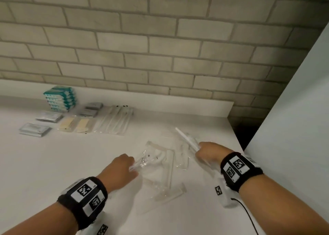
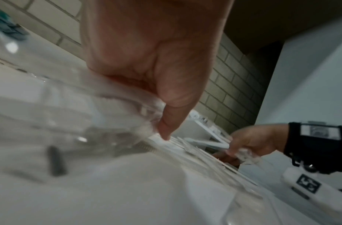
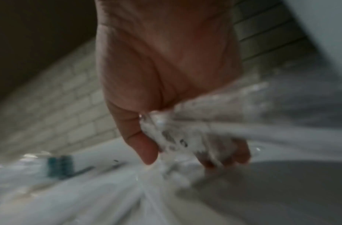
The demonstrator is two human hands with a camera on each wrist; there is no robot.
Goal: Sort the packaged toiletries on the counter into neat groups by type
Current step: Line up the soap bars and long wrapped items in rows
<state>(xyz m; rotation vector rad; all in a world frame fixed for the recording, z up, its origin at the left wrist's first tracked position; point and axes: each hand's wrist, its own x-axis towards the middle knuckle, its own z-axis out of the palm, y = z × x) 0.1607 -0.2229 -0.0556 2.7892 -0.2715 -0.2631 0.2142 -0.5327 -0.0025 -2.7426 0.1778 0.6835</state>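
- My left hand (image 1: 122,168) pinched the end of a clear plastic sleeve with a white stick-like item inside (image 1: 142,160), fingers curled round it low over the white table (image 1: 53,163).
- My right hand (image 1: 208,152) gripped a second clear-wrapped white toothbrush-like stick (image 1: 186,138), its far end slanting up and away toward the brick wall (image 1: 160,38); the right wrist view was blurred, showing only crumpled film bunched in the fingers (image 3: 147,152).
- Between my hands lay the loose pile of clear packets (image 1: 165,172), overlapping at odd angles on the table.
- I judged these packets very light, with a stiff stick in slippery, crinkly film, so taking the stick through the wrap would serve better than the film's edge.
- At the back left stood the sorted groups: a stack of teal-and-white boxes (image 1: 60,98), flat grey sachets (image 1: 91,109), cream-coloured packets (image 1: 74,125), a row of long clear sleeves (image 1: 114,120).
- I judged the sticks belonged with that row.
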